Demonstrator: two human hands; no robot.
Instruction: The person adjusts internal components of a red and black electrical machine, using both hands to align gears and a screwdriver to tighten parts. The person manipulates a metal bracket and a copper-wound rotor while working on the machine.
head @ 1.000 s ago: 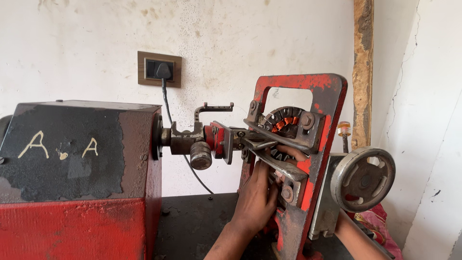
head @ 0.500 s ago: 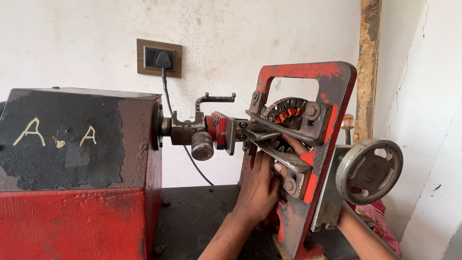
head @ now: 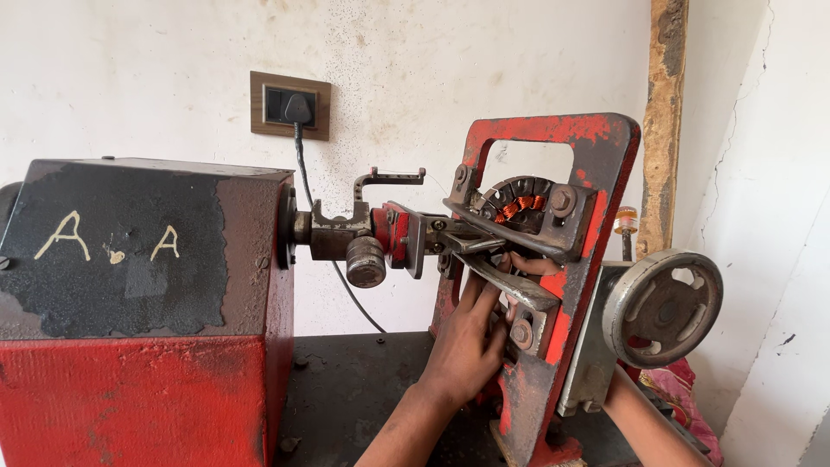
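though clamped, stator axis horizontal

A dark, grimy bench carries a big red and black machine housing on its left side and an upright red metal frame with a grey handwheel on its right.

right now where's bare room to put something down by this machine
Bare dark bench between the red box and red frame. Crowded around the left hand, the clamp bars and handwheel.
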